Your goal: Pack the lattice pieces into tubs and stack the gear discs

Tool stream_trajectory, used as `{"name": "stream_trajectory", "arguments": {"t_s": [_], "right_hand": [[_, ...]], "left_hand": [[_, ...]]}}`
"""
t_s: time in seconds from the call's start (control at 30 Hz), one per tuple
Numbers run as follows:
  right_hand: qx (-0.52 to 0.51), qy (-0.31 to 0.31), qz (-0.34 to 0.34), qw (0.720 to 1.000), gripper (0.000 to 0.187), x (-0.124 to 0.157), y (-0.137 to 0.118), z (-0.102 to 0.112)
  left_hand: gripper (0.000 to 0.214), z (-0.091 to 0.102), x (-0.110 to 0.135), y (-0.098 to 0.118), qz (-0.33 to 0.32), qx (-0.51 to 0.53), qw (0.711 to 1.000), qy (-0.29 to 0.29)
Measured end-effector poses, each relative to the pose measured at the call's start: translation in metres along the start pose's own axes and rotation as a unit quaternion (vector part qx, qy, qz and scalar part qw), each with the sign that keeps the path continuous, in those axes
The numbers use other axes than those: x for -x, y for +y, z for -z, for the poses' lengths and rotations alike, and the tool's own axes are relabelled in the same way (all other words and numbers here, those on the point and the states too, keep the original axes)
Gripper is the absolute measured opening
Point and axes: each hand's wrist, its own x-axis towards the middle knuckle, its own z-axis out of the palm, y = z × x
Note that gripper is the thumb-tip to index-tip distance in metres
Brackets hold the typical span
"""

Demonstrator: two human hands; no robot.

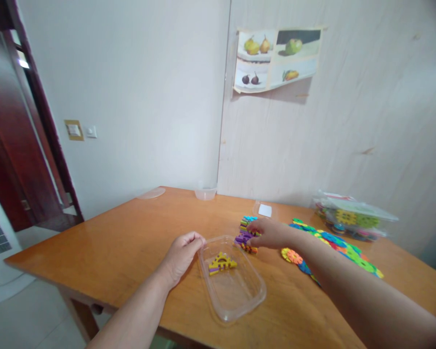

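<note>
Pinching the far left corner of the clear tub with the left hand! Peering into that tub, spotting toothed yellow pieces toward the far end. Now over to the right hand, down at the purple pieces in a colourful stack just beyond the tub, too small to tell how firmly. Swinging right, past the forearm, to a flat spread of bright discs on the bench. Finishing by the wall, with a clear bowl at the back edge.
</note>
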Motion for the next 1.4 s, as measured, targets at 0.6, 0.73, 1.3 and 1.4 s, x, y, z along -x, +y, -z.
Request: {"name": "stream_trajectory", "arguments": {"t_s": [0.6,0.73,1.3,1.4], "right_hand": [[-0.032,0.114,0.104,0.988,0.042,0.012,-0.034,0.013],[0.013,0.108,0.176,0.978,0.038,0.02,-0.067,0.007],[0.152,0.106,0.192,0.964,0.041,0.021,-0.09,-0.007],[0.167,0.121,0.2,0.958,0.042,0.017,-0.091,-0.011]], "left_hand": [[0.022,0.001,-0.002,-0.004,-0.001,-0.001,1.0,-0.004],[0.022,0.001,-0.003,-0.003,-0.002,0.006,1.0,-0.008],[0.023,0.0,-0.002,-0.003,-0.006,0.012,1.0,-0.007],[0.023,-0.001,-0.002,-0.001,-0.004,0.012,1.0,-0.012]]}}
